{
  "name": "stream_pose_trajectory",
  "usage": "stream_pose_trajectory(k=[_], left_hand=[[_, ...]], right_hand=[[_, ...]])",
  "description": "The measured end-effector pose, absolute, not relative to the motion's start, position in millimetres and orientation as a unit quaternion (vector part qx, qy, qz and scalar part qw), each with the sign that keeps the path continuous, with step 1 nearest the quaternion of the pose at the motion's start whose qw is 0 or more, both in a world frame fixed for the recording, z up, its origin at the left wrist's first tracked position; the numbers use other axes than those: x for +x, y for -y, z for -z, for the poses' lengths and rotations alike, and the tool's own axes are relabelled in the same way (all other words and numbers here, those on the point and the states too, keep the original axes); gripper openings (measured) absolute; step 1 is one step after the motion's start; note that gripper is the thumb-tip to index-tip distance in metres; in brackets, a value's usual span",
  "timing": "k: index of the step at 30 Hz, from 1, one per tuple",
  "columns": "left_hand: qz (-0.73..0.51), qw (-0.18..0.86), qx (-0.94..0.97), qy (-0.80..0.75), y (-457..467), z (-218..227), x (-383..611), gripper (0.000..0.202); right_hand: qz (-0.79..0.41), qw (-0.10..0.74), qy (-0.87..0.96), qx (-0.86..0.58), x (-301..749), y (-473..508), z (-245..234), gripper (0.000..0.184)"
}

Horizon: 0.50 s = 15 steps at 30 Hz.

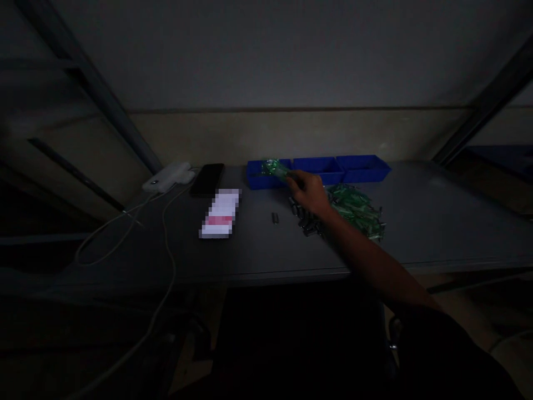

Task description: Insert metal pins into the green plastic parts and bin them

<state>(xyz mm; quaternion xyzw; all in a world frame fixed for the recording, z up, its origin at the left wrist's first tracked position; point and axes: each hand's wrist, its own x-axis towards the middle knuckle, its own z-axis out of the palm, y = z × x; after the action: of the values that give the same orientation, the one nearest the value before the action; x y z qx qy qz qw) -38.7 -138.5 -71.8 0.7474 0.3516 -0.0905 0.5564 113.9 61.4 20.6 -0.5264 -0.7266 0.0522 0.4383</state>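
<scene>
My right hand (307, 191) reaches from the right over the table, its fingers closed on a bunch of green see-through pieces (272, 165). The bunch sticks out to the left, over the left blue bin (266, 182); I cannot tell whether it touches the bin. Below and right of the hand lies a pile of similar green pieces (356, 211), some with shiny thin ends. Beside it, partly behind my wrist, are several dark metallic pieces (308, 225). One small metallic piece (275, 218) lies apart. My left hand is out of view.
A middle blue bin (320, 162) and a right blue bin (362, 175) continue the row along the wall. To the left are a lit phone with a blurred screen (220, 214), a dark phone-like slab (208, 179), a white power strip (169, 178) and loose cables (169, 250). The scene is dim.
</scene>
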Motion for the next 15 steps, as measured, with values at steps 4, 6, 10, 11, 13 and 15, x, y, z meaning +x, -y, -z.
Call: stream_pose_trajectory(k=[4,6,10,11,13,15], left_hand=[[0.095,0.563,0.741,-0.353,141,73,-33,0.027],[0.09,0.566,0.737,-0.358,141,71,-30,0.026],[0.073,0.567,0.733,-0.37,143,58,-28,0.028],[0.067,0.566,0.732,-0.372,143,53,-28,0.028],[0.053,0.566,0.732,-0.375,141,40,-30,0.027],[0.038,0.568,0.731,-0.376,134,23,-34,0.024]], right_hand=[[-0.07,0.45,0.718,-0.526,112,-59,-24,0.029],[-0.084,0.449,0.724,-0.516,110,-56,-25,0.028],[-0.097,0.445,0.74,-0.495,107,-53,-26,0.026],[-0.096,0.445,0.741,-0.493,107,-52,-26,0.026],[-0.091,0.445,0.744,-0.491,108,-52,-26,0.027],[-0.08,0.448,0.744,-0.49,109,-52,-24,0.028]])
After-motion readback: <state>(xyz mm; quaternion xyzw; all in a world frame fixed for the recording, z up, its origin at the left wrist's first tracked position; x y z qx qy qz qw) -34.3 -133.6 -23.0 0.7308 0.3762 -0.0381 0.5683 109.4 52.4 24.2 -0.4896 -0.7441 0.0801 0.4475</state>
